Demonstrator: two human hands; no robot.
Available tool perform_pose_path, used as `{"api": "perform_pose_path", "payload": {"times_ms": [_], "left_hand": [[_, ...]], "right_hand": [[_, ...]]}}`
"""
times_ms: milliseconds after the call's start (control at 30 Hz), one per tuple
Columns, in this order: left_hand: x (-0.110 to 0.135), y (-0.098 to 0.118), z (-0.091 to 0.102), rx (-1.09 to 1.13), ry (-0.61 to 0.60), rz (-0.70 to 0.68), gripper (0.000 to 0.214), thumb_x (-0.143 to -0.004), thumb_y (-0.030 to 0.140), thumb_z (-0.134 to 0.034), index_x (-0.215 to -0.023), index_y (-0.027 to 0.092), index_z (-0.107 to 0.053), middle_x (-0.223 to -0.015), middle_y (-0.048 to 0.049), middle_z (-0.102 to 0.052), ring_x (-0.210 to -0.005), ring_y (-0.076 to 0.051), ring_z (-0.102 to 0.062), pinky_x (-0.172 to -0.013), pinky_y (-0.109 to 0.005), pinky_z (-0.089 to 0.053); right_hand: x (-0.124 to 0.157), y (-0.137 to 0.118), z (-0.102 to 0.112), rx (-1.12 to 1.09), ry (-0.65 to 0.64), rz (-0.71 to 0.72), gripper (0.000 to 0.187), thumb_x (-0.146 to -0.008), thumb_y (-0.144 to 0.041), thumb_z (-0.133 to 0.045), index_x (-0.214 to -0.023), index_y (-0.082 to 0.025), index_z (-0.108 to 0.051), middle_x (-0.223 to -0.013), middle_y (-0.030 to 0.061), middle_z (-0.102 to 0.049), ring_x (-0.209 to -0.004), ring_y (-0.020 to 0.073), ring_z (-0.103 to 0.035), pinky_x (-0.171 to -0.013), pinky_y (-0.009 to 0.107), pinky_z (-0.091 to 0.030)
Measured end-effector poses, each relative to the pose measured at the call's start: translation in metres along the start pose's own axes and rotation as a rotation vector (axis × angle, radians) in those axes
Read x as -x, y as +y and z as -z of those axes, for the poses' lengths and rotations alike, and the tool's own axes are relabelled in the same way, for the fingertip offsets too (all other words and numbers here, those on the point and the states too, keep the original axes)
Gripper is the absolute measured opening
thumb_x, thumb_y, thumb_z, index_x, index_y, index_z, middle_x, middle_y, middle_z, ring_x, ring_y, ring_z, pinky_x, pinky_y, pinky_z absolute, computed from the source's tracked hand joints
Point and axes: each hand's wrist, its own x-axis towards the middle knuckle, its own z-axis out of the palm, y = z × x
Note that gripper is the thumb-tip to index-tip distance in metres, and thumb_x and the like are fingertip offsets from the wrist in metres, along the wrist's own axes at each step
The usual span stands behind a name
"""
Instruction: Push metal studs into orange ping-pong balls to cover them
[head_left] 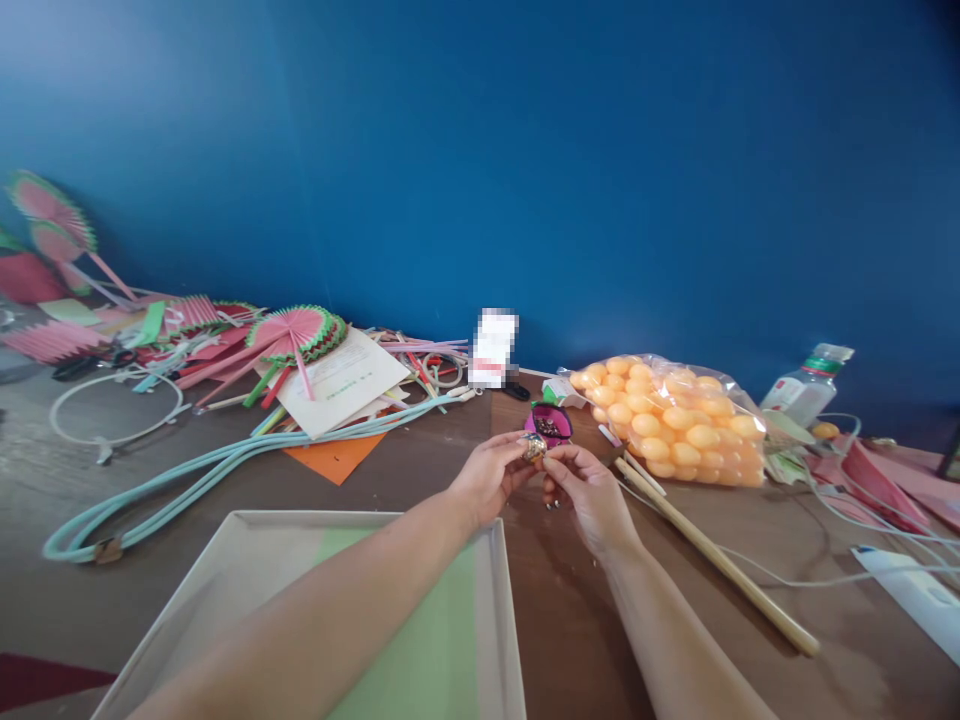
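Between the fingers of my left hand (491, 478) is a small round gold-and-dark patterned piece (533, 447). My right hand (589, 495) is closed in a pinch right beside that piece. What its fingertips hold, if anything, is too small to make out. Just beyond both hands stands a small purple container (552, 422) with tiny dark and shiny bits in it. My left forearm reaches over a shallow tray (420, 640) with a pale green bottom.
On the right lie a clear bag of orange balls (675, 415), a wooden stick (720, 560), a bottle (806, 385) and white cables. Paper fans (296, 340), white sheets (345, 375), an orange paper (337, 457) and a light-blue cord (247, 450) cover the left. A blue wall (480, 150) rises behind.
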Motion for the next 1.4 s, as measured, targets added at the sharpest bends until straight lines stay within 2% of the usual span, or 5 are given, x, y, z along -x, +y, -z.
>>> {"api": "perform_pose_path", "payload": {"times_ms": [167,433,867,1400], "left_hand": [[0.0003,-0.0013,0.0,-0.013,-0.011,-0.016,0.016,-0.074,0.01,-0.065,-0.09,0.009,-0.064,-0.089,-0.0097,-0.068,-0.078,-0.013,-0.065,-0.078,-0.024,-0.053],[0.0013,-0.0001,-0.0013,-0.048,0.044,-0.001,0.011,-0.076,0.012,-0.065,-0.086,0.009,-0.065,-0.085,-0.0092,-0.067,-0.073,-0.013,-0.064,-0.075,-0.024,-0.053],[0.0007,-0.0018,0.0002,-0.067,-0.016,-0.037,0.014,-0.073,0.016,-0.069,-0.084,0.009,-0.068,-0.085,-0.0083,-0.067,-0.075,-0.012,-0.063,-0.079,-0.025,-0.05],[0.0013,-0.002,0.0,-0.072,-0.035,-0.048,0.019,-0.069,0.019,-0.074,-0.084,0.009,-0.068,-0.086,-0.0081,-0.068,-0.078,-0.013,-0.062,-0.085,-0.028,-0.047]], "right_hand": [[-0.001,0.0023,0.0005,-0.012,0.008,-0.008,0.023,-0.067,-0.033,-0.078,-0.08,-0.019,-0.066,-0.065,-0.0023,-0.06,-0.055,0.0089,-0.053,-0.048,0.019,-0.047],[0.0008,-0.0011,-0.0013,0.025,0.006,-0.008,0.024,-0.067,-0.035,-0.078,-0.081,-0.02,-0.065,-0.06,-0.0026,-0.06,-0.053,0.009,-0.052,-0.048,0.019,-0.045],[0.0014,-0.0054,-0.0027,0.092,0.024,0.012,0.023,-0.067,-0.036,-0.076,-0.077,-0.019,-0.064,-0.053,-0.0038,-0.058,-0.046,0.0085,-0.048,-0.045,0.019,-0.036],[0.0016,-0.0065,-0.0038,0.139,0.045,0.019,0.026,-0.066,-0.04,-0.076,-0.077,-0.019,-0.065,-0.051,-0.0038,-0.055,-0.044,0.01,-0.046,-0.044,0.022,-0.036]]}}
